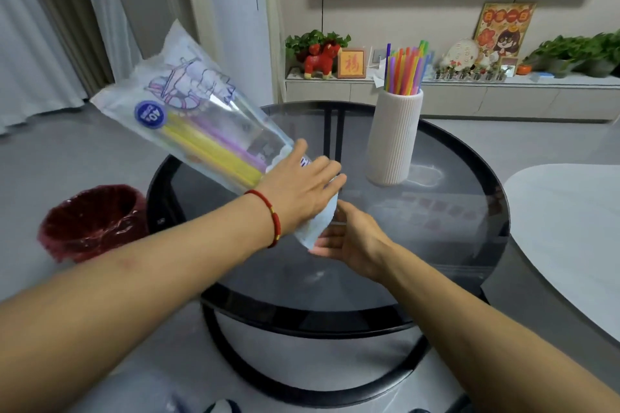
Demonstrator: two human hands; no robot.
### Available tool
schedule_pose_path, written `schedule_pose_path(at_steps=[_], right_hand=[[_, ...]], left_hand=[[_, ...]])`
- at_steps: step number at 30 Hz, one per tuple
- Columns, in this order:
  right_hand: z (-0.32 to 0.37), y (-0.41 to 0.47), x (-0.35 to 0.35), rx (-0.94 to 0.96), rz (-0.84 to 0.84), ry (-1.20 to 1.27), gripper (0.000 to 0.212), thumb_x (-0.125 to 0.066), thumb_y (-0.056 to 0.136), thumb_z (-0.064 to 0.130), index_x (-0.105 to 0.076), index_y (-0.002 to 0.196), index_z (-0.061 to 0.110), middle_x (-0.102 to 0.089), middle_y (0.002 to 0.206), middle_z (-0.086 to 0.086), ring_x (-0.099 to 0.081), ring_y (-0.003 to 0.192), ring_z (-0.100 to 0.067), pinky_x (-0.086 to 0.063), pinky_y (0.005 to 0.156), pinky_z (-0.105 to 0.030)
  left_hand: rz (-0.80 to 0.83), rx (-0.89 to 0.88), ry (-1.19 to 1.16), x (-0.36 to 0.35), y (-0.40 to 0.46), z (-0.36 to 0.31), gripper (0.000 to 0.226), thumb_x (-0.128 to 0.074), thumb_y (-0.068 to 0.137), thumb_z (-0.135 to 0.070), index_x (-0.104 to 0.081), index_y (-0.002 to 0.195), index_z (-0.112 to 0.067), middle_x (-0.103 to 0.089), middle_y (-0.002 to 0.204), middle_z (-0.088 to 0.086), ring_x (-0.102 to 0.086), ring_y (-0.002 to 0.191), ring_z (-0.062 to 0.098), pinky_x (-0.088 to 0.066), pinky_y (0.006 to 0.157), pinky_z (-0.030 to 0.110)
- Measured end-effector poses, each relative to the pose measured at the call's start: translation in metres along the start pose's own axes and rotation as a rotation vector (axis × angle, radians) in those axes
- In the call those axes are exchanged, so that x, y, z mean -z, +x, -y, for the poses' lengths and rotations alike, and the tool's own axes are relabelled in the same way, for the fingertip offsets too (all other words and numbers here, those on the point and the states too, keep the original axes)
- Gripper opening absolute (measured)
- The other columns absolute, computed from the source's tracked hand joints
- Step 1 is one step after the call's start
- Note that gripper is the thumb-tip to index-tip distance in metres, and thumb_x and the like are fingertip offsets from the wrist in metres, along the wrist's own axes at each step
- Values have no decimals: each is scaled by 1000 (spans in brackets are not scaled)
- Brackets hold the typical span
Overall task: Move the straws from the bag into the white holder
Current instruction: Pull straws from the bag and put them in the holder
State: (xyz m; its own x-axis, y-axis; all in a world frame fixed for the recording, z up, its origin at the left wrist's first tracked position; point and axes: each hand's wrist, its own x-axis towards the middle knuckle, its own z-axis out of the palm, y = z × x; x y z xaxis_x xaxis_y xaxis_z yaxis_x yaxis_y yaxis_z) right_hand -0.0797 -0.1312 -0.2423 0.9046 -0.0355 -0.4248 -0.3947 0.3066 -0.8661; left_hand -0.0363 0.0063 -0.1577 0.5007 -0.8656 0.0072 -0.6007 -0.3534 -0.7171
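Observation:
My left hand grips the lower end of a clear plastic straw bag, which tilts up and to the left above the round glass table. Yellow and purple straws lie inside the bag. My right hand is cupped, fingers apart, just under the bag's bottom end, touching or nearly touching it. The ribbed white holder stands upright on the table's far side with several coloured straws sticking out of it.
A red-lined waste bin stands on the floor left of the table. A white table top lies to the right. A low cabinet with plants, a red toy horse and ornaments runs along the far wall under a TV.

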Motion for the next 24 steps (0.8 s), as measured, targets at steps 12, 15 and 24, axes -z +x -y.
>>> schedule_pose_path(at_steps=[12, 15, 24], right_hand=[[-3, 8, 16, 159, -80, -30, 37, -72, 97, 26, -74, 103, -11, -68, 72, -14, -52, 46, -12, -43, 43, -20], [1, 8, 35, 220, -86, -25, 26, -72, 100, 20, -73, 99, -7, -68, 74, -12, -59, 54, -12, -54, 55, -18], [26, -3, 107, 283, -152, 115, 8, -83, 80, 2, -82, 72, 3, -78, 81, -14, -80, 73, -20, -63, 69, -20]], left_hand=[[43, 174, -73, -22, -1, 0, 132, -83, 59, -47, 0, 157, -16, -28, 144, 16, -36, 127, 32, -21, 108, 64], [54, 253, -228, -38, -7, -16, 127, -80, 63, -47, 1, 157, -21, -28, 143, 12, -36, 127, 29, -21, 110, 63], [108, 335, -619, -67, -10, -29, 130, -82, 60, -35, 10, 152, -47, -23, 135, 3, -27, 127, 23, -15, 110, 71]])
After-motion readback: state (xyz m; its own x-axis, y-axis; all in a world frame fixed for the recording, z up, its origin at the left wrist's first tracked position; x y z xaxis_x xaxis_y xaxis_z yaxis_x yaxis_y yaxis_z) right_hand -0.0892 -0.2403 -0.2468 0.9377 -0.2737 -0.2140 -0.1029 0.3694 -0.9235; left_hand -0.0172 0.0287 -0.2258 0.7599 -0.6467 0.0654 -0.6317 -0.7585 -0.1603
